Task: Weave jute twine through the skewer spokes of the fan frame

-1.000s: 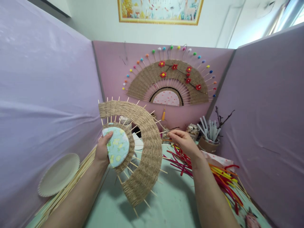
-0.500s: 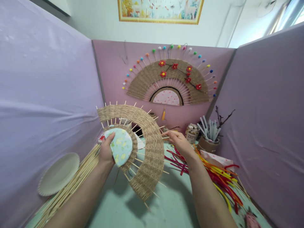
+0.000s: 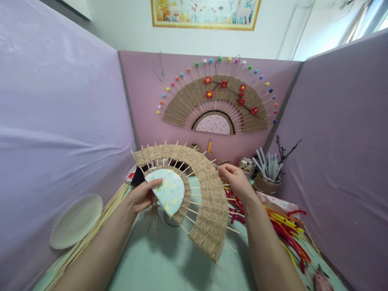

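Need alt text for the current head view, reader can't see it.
Left hand holds a half-round woven fan by its pale-blue patterned centre; the right hand is at the fan's outer edge. Behind, a second woven fan with red flowers and coloured pompoms is displayed against a pink panel.

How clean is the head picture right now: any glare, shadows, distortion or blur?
Head view: bright glare at the window, top right; pale sheen streaks on the left purple sheet; soft shadows on the green table below the woven fan; wide-angle stretch toward the edges; fine detail at the right hand's fingertips too soft to read.
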The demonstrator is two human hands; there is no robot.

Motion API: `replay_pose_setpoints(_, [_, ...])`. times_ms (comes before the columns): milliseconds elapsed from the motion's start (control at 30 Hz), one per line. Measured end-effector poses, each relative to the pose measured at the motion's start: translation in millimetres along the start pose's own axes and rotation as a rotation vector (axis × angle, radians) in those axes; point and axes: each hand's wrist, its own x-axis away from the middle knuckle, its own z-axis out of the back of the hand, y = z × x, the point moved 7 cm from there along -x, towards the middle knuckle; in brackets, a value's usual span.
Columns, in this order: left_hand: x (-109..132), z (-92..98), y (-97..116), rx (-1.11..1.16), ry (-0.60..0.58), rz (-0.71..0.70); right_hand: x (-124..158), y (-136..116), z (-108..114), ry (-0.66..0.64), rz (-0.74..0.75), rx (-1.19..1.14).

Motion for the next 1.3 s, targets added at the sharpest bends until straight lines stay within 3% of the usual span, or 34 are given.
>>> replay_pose_setpoints(133, [-1,2.6,-5,-0.011,-0.042,0.057,1,-2,1,-0.019,0.003,-0.009])
replay_pose_setpoints(433, [-5,1.4,5,-0.094,-0.061,-0.087,1,-7,3,0.029,0.023,0.081])
replay_pose_setpoints(800, [-3,0.0,8,-0.106,-0.035,-0.135,-5,-5,9,0.114,0.132,0.176])
replay_pose_setpoints(1167, [-8,2.4,6,-0.05,-0.034,-0.148,-4,-7,11,0.08,0.117,0.197])
replay_pose_setpoints(1300, [-8,2.8,5,0.003,-0.007,-0.14,0,-9,10,0.017,0.065,0.02])
